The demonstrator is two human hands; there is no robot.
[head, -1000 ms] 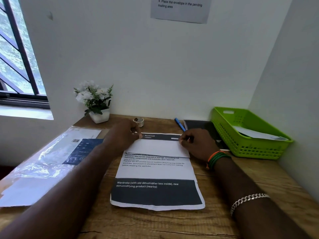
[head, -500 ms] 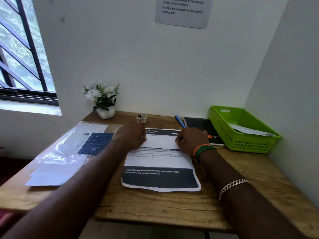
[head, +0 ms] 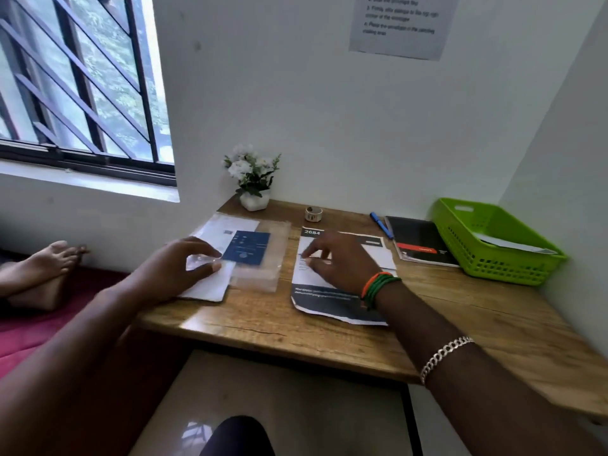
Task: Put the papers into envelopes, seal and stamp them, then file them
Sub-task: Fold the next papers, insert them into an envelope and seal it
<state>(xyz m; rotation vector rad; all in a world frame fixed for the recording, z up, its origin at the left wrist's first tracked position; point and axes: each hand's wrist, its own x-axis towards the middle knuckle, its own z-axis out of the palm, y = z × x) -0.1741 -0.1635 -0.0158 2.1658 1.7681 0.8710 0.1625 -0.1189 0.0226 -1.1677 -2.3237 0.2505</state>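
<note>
Both hands (head: 184,268) (head: 335,258) spread over papers (head: 329,304); green basket (head: 513,271) holds an envelope (head: 513,243).

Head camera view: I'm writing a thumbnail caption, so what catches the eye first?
The bright green basket at the desk's far right stands out most, with white paper inside. Mid-desk, the right hand rests on a printed sheet, while the left hand reaches the plastic-wrapped envelopes beside it.

Both arms reach forward — left hand (head: 184,268) and right hand (head: 342,261) loosely spread.
</note>
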